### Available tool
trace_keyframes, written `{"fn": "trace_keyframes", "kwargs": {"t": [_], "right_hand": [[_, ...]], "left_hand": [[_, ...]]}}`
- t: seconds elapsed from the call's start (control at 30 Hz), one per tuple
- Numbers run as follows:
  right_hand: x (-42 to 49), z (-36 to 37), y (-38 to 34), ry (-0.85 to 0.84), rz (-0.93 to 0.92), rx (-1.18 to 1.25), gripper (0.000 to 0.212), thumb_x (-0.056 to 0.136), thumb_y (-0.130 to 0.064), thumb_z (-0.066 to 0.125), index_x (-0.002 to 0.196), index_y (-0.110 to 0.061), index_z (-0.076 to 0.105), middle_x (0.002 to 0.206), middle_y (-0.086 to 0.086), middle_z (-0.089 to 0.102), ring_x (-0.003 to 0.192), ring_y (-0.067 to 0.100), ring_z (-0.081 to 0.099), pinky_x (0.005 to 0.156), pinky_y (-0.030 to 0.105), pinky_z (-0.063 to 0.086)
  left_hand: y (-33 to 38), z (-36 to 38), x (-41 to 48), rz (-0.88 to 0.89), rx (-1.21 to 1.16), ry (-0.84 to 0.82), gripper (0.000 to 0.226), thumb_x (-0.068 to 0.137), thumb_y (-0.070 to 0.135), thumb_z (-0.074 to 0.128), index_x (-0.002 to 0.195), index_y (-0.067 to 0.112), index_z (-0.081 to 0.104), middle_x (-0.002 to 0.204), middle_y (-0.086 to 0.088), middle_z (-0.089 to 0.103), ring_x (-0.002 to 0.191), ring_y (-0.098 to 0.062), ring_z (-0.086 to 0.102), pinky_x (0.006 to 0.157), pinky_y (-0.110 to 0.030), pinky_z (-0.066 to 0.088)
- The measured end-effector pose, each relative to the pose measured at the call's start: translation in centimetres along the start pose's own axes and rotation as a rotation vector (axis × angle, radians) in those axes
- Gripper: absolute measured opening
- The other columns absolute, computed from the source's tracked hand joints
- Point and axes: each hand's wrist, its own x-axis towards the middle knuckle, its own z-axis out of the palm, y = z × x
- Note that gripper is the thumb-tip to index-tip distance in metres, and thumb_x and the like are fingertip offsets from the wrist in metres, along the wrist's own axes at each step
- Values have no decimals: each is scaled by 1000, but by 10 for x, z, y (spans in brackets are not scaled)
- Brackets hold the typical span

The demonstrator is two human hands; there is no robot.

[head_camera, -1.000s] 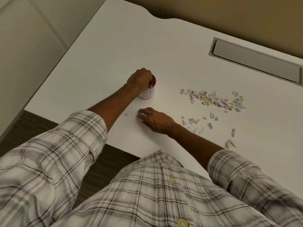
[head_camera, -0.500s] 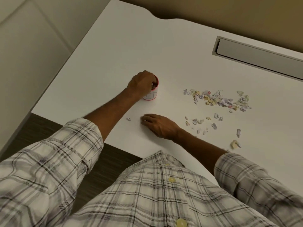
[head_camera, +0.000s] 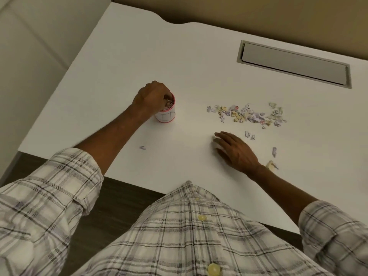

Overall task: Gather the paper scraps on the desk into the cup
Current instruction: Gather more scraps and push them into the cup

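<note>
A small white cup (head_camera: 166,116) with a pink rim stands left of centre on the white desk (head_camera: 179,56), with paper scraps inside it. My left hand (head_camera: 152,96) is curled over the cup's top, gripping the rim with the fingertips inside. A band of pastel paper scraps (head_camera: 249,114) lies to the right. My right hand (head_camera: 235,150) rests palm down just below that band, fingers spread, nothing held. Two scraps (head_camera: 250,135) lie beside its fingers. Single scraps lie at the right (head_camera: 274,151), by my wrist (head_camera: 270,164) and near the left forearm (head_camera: 142,147).
A grey recessed cable hatch (head_camera: 292,64) is set into the desk at the back right. The desk's front edge (head_camera: 129,181) runs close to my body, with dark floor below. A beige wall stands on the left.
My right hand slid to the right, over the spot where a small group of loose scraps lay. My left hand stayed at the cup.
</note>
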Motion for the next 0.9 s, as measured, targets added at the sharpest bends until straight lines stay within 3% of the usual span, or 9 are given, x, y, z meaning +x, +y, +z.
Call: {"fn": "trace_keyframes", "kwargs": {"t": [0.13, 0.3, 0.5, 0.6, 0.9], "right_hand": [[33, 7, -42, -126, -143, 59, 58, 106, -48, 30, 144, -9, 49, 152, 13, 49, 138, 28, 50, 114, 39, 45], [84, 24, -97, -229, -373, 105, 60, 103, -42, 48, 153, -9, 37, 161, 14, 34, 147, 29, 37, 122, 39, 35], [127, 36, -146, -374, -495, 66, 81, 101, -54, 46, 160, -11, 10, 169, 10, 12, 154, 31, 21, 125, 42, 22], [128, 40, -150, -383, -504, 1, 80, 101, -56, 43, 160, -9, 15, 168, 10, 17, 153, 30, 22, 125, 44, 25], [72, 39, -107, -272, -479, 128, 63, 104, -47, 44, 153, -9, 37, 162, 9, 36, 149, 25, 34, 125, 40, 27]], "left_hand": [[2, 4, -3, 4, 45, -48, 24, 90, 15, 61, 111, 15, 73, 110, -13, 71, 99, -35, 66, 81, -38, 53], [6, 4, -4, -5, 39, -47, 24, 94, 14, 60, 113, 9, 72, 111, -16, 71, 99, -34, 67, 83, -40, 55], [2, -1, -9, 36, 16, -48, 25, 94, 17, 59, 115, 10, 72, 113, -13, 69, 103, -30, 65, 84, -39, 55], [-1, -3, -11, 48, 2, -45, 24, 93, 18, 61, 113, 10, 72, 108, -13, 70, 100, -30, 66, 80, -37, 54], [-9, -3, -15, 128, 4, -97, 21, 92, 16, 57, 105, 13, 73, 109, -7, 70, 99, -27, 66, 83, -44, 54]]}}
